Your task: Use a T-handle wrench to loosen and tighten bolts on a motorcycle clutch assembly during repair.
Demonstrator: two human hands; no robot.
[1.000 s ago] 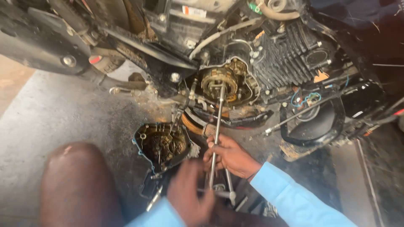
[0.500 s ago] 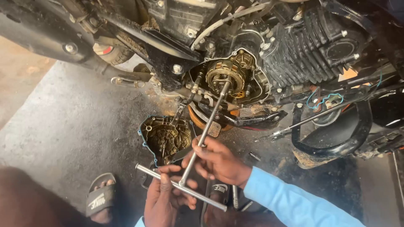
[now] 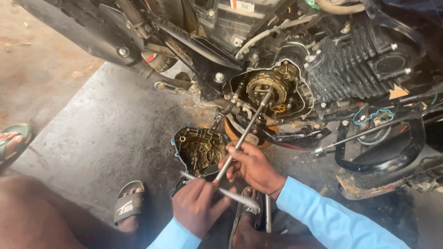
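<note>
We hold a long T-handled wrench [image 3: 242, 138], its shaft slanting up and away from our hands to the round clutch assembly [image 3: 266, 87] in the open side of the motorcycle engine [image 3: 350, 69], where its far end sits on the middle of the clutch. Our right hand [image 3: 251, 163] is wrapped around the lower part of the shaft, fingers curled closed over it, just above the point where the crossbar meets it. Our left hand [image 3: 198, 207] sits just below and to the left of the right one, fingers closed on the crossbar [image 3: 221, 190], which runs from upper left to lower right across its knuckles. Just above the left hand, touching the ground, lies the removed engine cover [image 3: 198, 148], inner face up, brownish with oil and edged by a blue gasket. Beyond the right hand, under the open case, we see an orange round part [image 3: 242, 136] partly hidden behind the shaft; what it is we cannot tell. Below both hands our foot in a dark sandal [image 3: 247, 221] rests on the concrete floor [image 3: 101, 133], and to the left of the left hand a second sandalled foot [image 3: 129, 205] stands beside our bare knee [image 3: 41, 216]. Far left, well apart from our hands, another person's foot in a green sandal [image 3: 11, 140] shows at the edge.
</note>
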